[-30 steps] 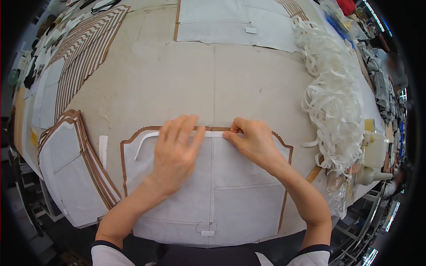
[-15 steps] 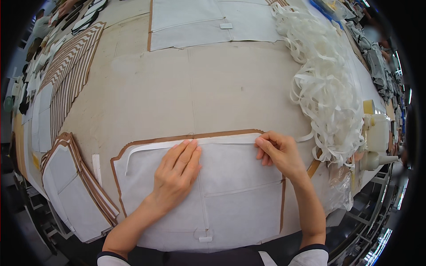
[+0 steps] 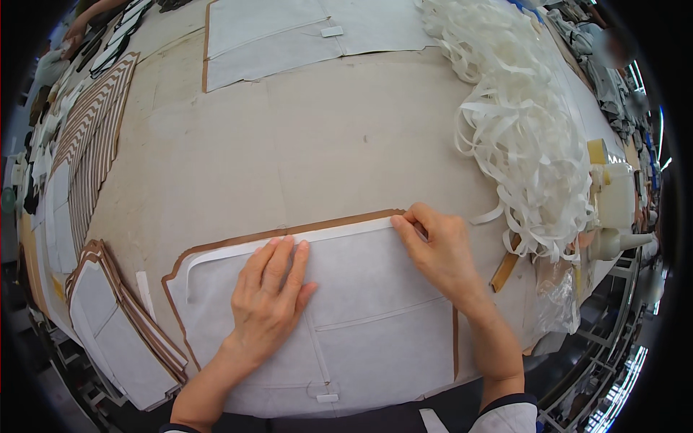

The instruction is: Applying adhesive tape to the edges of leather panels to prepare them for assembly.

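A pale grey-white fabric panel [image 3: 382, 289] with brown edging lies flat in front of me. Along its far edge runs a narrow white tape [image 3: 346, 229], whose left end curls down near the panel's left corner. My left hand [image 3: 263, 299] rests on the panel, fingers stretched out and slightly spread, their tips at the tape. At the far right corner, my right hand [image 3: 439, 245] pinches the tape between thumb and forefinger, its other fingers curled. What lies under the right fingers is hidden.
A tangled heap of white tape [image 3: 530, 130] is at the right, beside a white bottle [image 3: 613, 245] and a clear plastic bag [image 3: 556, 303]. Stacked brown-edged pieces [image 3: 115, 325] lie left, striped pieces [image 3: 94, 137] beyond. Another panel [image 3: 274, 43] lies at the far side. A co-worker's hand [image 3: 74, 35] shows far left.
The view has shifted, so the panel and table things appear further left. My left fingers have spread a little; my right fingers have curled in more. The tape lies straighter along the edge.
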